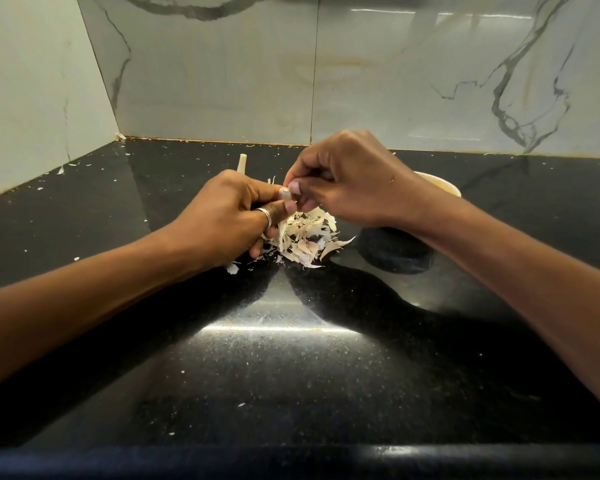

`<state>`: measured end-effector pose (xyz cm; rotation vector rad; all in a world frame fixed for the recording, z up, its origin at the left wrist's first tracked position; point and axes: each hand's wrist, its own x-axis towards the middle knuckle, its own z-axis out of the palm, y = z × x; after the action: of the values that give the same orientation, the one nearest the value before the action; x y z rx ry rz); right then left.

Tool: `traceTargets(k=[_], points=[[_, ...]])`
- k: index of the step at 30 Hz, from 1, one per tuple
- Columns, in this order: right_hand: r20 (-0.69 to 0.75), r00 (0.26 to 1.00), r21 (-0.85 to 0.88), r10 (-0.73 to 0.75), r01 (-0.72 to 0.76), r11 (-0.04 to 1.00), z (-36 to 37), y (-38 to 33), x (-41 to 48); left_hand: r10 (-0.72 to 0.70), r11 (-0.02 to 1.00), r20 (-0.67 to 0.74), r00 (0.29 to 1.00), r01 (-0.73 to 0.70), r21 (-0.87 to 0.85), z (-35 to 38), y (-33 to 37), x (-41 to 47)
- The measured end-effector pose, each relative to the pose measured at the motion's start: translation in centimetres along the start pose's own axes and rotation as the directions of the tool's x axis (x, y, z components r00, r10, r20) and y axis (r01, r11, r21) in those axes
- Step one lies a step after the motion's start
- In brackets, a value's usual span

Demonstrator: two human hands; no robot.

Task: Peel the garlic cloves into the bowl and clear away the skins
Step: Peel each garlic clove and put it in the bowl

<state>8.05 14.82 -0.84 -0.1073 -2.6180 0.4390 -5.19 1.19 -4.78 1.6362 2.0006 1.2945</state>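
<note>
A small pale garlic clove [284, 193] is held between both hands above a heap of papery garlic skins [303, 240] on the black counter. My left hand [232, 220], with a ring on one finger, grips the clove from the left with curled fingers. My right hand [347, 183] pinches the clove's tip with thumb and forefinger. Behind my right wrist only the rim of the bowl [445, 186] shows, pale inside with a dark outside; its contents are hidden.
A pale garlic stalk [242, 163] sticks up behind my left hand. Small skin flakes lie scattered over the black counter [291, 368] and along the marble-tiled walls [222, 74] at the back and left. The counter's front edge runs along the bottom.
</note>
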Motion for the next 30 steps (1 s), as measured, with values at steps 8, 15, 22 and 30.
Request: traceTargets(k=[8, 15, 22, 30], points=[[-0.086, 0.996, -0.026, -0.004, 0.001, 1.0, 1.1, -0.1, 0.0, -0.025, 1.0, -0.041, 0.999, 0.024, -0.01, 0.0, -0.1, 0.1], [-0.174, 0.985, -0.036, -0.001, -0.006, 0.999, 2.1, -0.4, 0.0, -0.058, 0.998, -0.072, 0.996, 0.056, -0.026, 0.0, -0.2, 0.2], [-0.24, 0.97, -0.013, 0.036, -0.04, 0.999, 2.6, -0.4, -0.1, -0.058, 0.996, -0.076, 0.995, 0.052, -0.073, 0.1, 0.0, 0.1], [-0.079, 0.989, 0.161, 0.128, -0.114, 0.98, 1.1, 0.3, 0.2, -0.066, 0.988, -0.046, 0.997, 0.058, -0.141, -0.1, 0.2, 0.1]])
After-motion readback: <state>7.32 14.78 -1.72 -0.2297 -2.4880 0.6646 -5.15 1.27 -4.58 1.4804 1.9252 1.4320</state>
